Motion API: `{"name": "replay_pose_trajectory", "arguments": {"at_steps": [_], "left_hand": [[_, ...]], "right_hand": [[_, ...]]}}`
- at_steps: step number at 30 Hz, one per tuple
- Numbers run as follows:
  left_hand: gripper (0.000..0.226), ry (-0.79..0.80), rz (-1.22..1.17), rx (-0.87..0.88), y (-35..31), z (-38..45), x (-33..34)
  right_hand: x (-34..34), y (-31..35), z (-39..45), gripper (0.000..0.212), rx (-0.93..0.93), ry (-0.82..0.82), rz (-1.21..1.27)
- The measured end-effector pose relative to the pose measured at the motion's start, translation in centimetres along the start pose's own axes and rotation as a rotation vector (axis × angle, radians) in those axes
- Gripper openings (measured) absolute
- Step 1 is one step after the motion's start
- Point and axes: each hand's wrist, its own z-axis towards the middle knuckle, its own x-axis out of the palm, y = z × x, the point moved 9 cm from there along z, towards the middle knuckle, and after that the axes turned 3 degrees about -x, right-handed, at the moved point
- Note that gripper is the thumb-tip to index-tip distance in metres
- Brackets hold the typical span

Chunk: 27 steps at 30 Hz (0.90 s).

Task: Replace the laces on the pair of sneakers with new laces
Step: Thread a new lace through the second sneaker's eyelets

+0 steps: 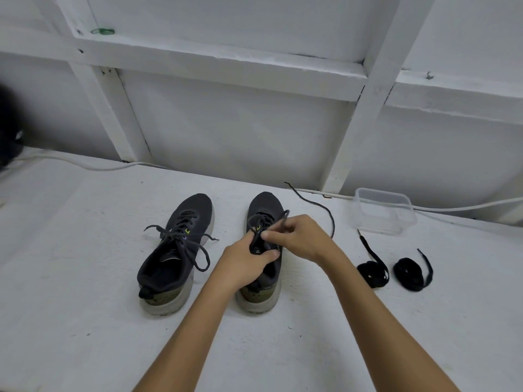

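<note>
From the head camera, we work at the right dark-grey mesh sneaker [261, 250] on the white tabletop [85, 321]: our left hand [246, 264] grips its tongue and collar, while our right hand [297, 239] pinches the old dark lace [314, 205], one end already trailing free. We judge the unlacing step underway; next, each crossing must be drawn out. The left dark-grey sneaker [175, 250] sits tied, two coiled black new laces [373, 274] near a clear plastic tub [382, 210].
</note>
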Motion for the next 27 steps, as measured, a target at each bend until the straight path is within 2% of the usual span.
{"name": "replay_pose_trajectory", "arguments": {"at_steps": [11,17,19,21,23,27], "left_hand": [[0.051,-0.006,0.014,-0.006,0.0,-0.2,-0.1],[0.051,0.008,0.028,-0.015,0.0,-0.2,0.0],[0.054,0.005,0.036,-0.023,0.1,-0.2,-0.1],[0.060,0.003,0.054,-0.028,0.3,0.1,-0.1],[0.075,0.008,0.068,-0.050,0.6,0.2,-0.1],[0.080,0.023,0.059,-0.065,0.8,0.2,0.1]], "right_hand": [[0.5,-0.7,0.8,0.014,0.048,-0.064,0.047],[0.5,0.3,0.4,0.007,-0.043,-0.025,-0.177],[0.6,0.8,0.2,0.011,-0.071,0.012,-0.205],[-1.3,1.5,0.0,0.014,-0.101,-0.052,-0.125],[-4.1,1.7,-0.1,0.018,-0.118,-0.146,-0.077],[-4.8,1.0,-0.2,0.021,-0.092,-0.139,-0.141]]}}
